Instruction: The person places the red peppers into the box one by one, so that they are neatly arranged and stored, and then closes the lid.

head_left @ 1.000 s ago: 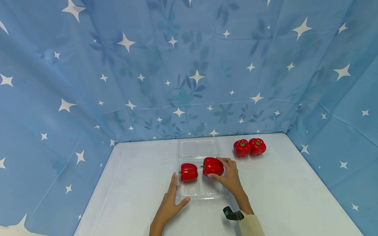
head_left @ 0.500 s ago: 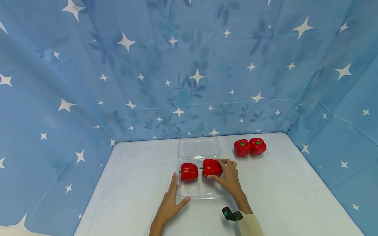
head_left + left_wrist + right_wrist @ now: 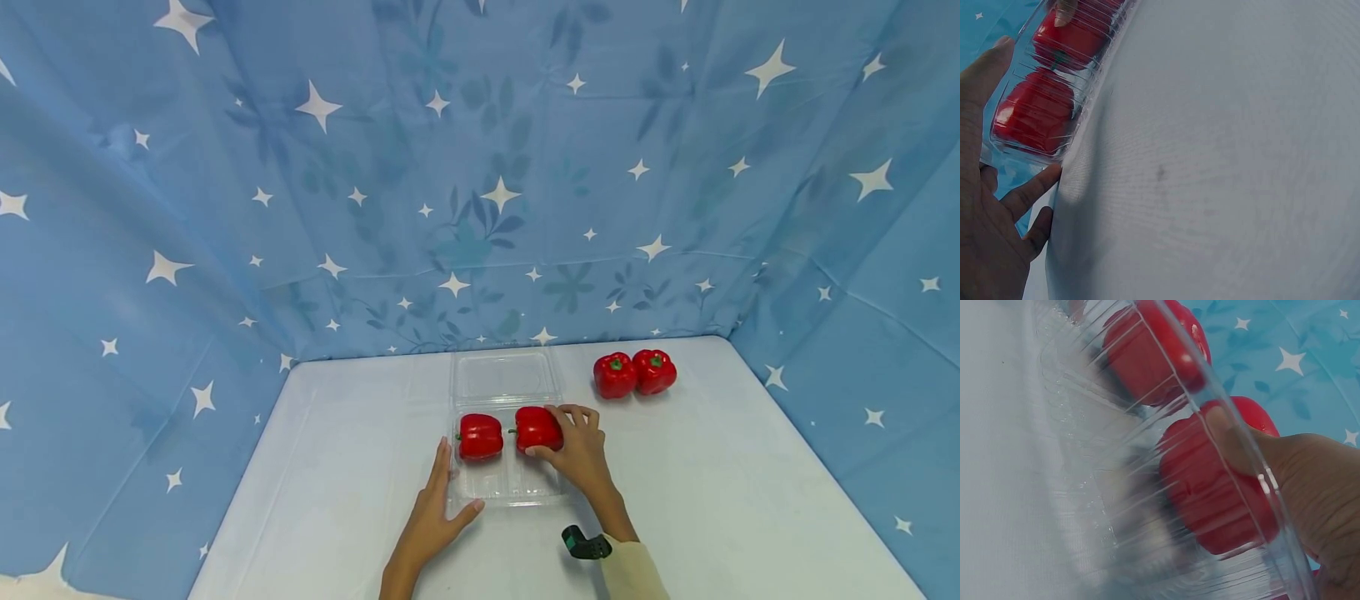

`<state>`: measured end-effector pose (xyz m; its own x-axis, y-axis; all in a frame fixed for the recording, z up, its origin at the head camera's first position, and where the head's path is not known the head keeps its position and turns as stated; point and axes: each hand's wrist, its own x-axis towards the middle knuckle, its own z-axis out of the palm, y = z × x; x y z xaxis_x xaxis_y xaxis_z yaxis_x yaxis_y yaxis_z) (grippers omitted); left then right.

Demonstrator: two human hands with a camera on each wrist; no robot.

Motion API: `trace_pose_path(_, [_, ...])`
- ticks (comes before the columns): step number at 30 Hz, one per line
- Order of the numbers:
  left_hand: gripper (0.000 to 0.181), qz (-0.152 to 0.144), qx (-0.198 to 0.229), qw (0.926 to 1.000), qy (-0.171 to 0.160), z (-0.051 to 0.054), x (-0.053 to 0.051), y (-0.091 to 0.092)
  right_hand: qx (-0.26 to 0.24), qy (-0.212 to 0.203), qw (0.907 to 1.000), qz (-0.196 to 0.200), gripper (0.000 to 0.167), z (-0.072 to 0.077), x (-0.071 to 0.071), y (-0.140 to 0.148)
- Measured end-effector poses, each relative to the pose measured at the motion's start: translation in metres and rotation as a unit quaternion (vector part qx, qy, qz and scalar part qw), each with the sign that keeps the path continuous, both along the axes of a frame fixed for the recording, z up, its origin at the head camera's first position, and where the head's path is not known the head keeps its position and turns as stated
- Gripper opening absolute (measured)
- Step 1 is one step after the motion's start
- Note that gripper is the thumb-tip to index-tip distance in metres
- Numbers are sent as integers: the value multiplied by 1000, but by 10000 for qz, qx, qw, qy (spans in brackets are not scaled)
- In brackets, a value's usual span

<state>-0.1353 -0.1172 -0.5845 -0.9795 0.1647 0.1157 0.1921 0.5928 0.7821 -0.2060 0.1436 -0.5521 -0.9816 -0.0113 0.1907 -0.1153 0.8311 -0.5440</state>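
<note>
A clear plastic clamshell container (image 3: 506, 492) lies on the table with its lid (image 3: 502, 373) folded back. On the left inside it sits a red bell pepper (image 3: 481, 437), stem to the left. My right hand (image 3: 581, 450) grips a second red bell pepper (image 3: 537, 428) in the right half of the container. In the right wrist view, the thumb (image 3: 1229, 440) presses on that pepper (image 3: 1210, 494) behind the clear wall. At the container's left side my left hand (image 3: 431, 517) has straight fingers beside the edge and thumb spread near the front. In the left wrist view its fingertips (image 3: 1052, 174) are by the container's corner.
Two more red bell peppers, one (image 3: 615, 376) beside the other (image 3: 654, 372), stand at the table's back right, stems up. A white cloth covers the table (image 3: 337, 467). Blue star-patterned curtains (image 3: 480, 192) hang behind and at the sides.
My right hand has lowered the pepper slightly toward the front, down into the container's right half. My left hand stays where it was.
</note>
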Motion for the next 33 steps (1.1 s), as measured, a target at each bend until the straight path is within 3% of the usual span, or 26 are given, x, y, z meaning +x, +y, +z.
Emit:
trace_pose_path(16, [98, -32, 8, 10000, 35, -1, 0, 0, -172, -59, 9998, 88, 85, -1, 0, 1])
trace_pose_path(33, [98, -7, -26, 10000, 63, -2, 0, 0, 116, -173, 9997, 109, 86, 1, 3, -1])
